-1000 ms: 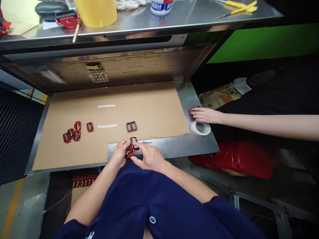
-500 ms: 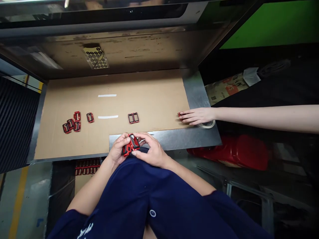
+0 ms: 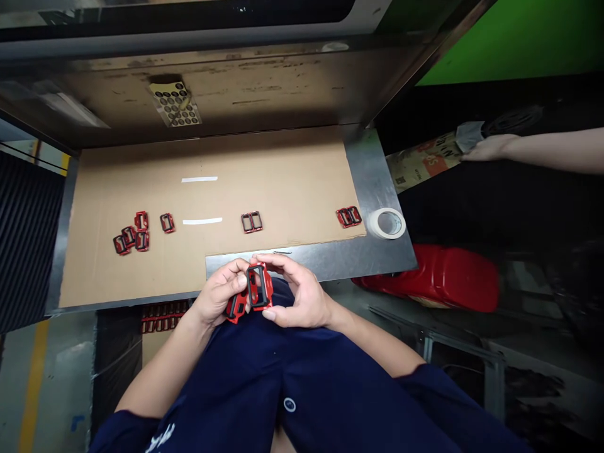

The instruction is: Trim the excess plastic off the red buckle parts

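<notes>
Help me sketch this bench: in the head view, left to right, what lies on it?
Cluster of four red-and-black frames, single frame, two white strips, middle pair of frames, thin dark object, right pair of frames, tape roll.

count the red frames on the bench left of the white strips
5: a lone frame nearest the strips, and a cluster of four farther left: one at the back, one in front of it, two to their left. None seems hidden.
</notes>
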A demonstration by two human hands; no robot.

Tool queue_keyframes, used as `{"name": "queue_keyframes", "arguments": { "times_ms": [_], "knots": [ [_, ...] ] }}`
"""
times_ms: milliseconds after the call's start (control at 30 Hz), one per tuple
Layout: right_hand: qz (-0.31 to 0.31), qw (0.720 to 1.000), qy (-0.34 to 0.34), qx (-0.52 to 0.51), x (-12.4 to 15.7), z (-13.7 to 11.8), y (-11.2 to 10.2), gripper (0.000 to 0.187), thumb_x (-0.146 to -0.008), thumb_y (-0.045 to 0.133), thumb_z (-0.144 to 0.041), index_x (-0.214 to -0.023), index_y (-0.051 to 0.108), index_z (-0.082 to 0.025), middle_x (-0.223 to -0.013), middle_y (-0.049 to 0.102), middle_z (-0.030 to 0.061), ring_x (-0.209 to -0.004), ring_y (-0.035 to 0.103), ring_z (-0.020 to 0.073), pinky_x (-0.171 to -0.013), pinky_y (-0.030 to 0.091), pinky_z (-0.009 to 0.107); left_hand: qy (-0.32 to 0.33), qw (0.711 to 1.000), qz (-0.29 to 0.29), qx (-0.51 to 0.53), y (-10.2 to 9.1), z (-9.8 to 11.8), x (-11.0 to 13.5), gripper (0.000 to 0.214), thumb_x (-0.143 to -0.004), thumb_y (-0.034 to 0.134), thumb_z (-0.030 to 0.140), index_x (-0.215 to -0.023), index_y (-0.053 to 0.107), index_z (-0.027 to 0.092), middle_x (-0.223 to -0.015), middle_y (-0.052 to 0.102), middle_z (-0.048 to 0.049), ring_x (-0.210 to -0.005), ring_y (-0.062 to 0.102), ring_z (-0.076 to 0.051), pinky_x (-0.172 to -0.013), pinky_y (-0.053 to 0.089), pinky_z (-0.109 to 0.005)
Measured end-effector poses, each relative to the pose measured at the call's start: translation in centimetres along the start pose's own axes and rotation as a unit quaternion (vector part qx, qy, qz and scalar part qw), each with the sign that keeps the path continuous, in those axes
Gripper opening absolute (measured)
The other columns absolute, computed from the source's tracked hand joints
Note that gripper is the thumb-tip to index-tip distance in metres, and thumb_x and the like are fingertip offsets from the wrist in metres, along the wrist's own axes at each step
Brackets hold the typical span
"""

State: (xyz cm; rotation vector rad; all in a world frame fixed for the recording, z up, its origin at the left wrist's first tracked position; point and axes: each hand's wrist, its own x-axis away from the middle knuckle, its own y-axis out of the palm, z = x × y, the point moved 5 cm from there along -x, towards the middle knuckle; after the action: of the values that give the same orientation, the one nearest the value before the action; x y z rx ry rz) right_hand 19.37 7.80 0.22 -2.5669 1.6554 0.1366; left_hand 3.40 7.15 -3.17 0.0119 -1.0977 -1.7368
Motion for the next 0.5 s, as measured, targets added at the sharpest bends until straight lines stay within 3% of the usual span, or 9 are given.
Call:
{"name": "queue_keyframes", "arguments": {
  "times_ms": [233,500],
  "knots": [
    [0.014,0.991,-0.011,0.129,-0.2,-2.0,0.0,0.072,-0.065,0.083,-0.028,-0.132,0.057,-0.023,-0.131,0.065,0.0120,-0.126,0.061,0.0304,-0.110,0.048,0.047,-0.042,0.997,-0.018,-0.069,0.2,-0.2,1.1,0.049,-0.074,0.085,0.048,-0.105,0.065,0.017,-0.075,0.069,-0.0034,-0.050,0.062,-0.012,-0.046,0.049,-0.020],
    [-0.004,0.993,-0.021,0.113,0.0,-0.7,0.3,0.081,-0.068,0.090,-0.042,-0.140,0.058,-0.025,-0.131,0.063,0.0124,-0.120,0.064,0.0286,-0.106,0.052,0.045,-0.038,0.994,-0.031,-0.099,-0.1,-0.8,1.2,0.059,-0.074,0.084,0.053,-0.116,0.065,0.016,-0.083,0.073,-0.0074,-0.060,0.066,-0.014,-0.057,0.053,-0.022]
  ]
}}
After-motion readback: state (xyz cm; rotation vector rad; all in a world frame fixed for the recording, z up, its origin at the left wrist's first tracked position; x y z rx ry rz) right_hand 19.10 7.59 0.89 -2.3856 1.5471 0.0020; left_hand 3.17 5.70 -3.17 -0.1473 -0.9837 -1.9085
